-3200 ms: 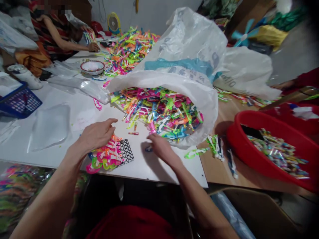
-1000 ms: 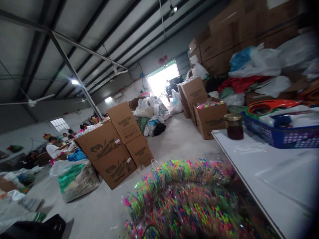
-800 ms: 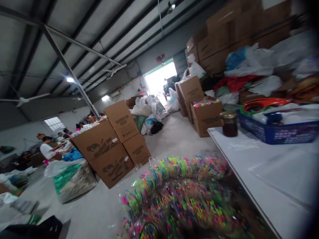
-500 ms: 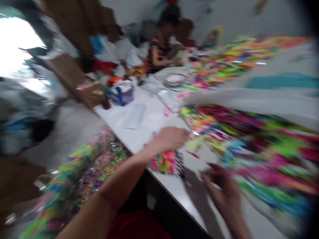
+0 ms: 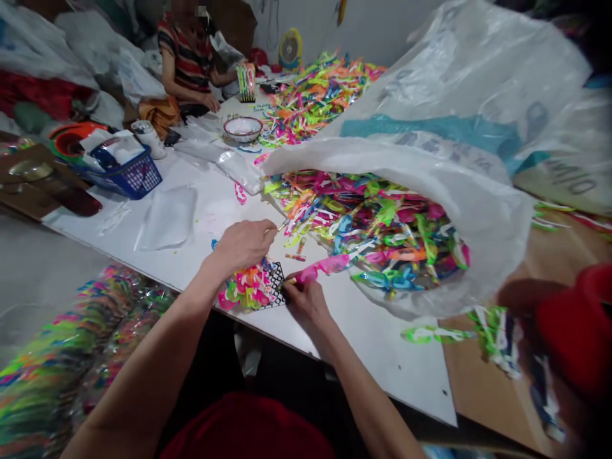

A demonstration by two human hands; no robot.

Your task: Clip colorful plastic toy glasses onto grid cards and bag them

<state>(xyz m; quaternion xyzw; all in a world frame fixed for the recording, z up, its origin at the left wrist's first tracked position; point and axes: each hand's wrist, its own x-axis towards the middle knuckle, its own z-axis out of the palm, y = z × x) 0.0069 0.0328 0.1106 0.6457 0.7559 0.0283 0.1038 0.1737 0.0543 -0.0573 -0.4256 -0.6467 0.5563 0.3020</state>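
Note:
My left hand [image 5: 243,244] rests closed on a bunch of bright plastic toy pieces [image 5: 243,288] stacked on a black grid card [image 5: 273,287] at the near edge of the white table [image 5: 201,210]. My right hand [image 5: 302,299] pinches a pink plastic piece [image 5: 321,268] right beside the card. A big white sack [image 5: 459,191] lies open in front of me, spilling many coloured plastic pieces [image 5: 368,223].
A blue basket [image 5: 129,173], a clear bag [image 5: 165,217] and a bowl [image 5: 242,127] sit on the table's left and far side. Another person [image 5: 189,54] works at the far end by a second heap of pieces [image 5: 315,95]. A bag of packed toys [image 5: 71,357] lies left of me.
My view swung from the warehouse floor and boxes back to the table. My right hand now holds a pink piece by the grid card; my left hand stays on the bunch.

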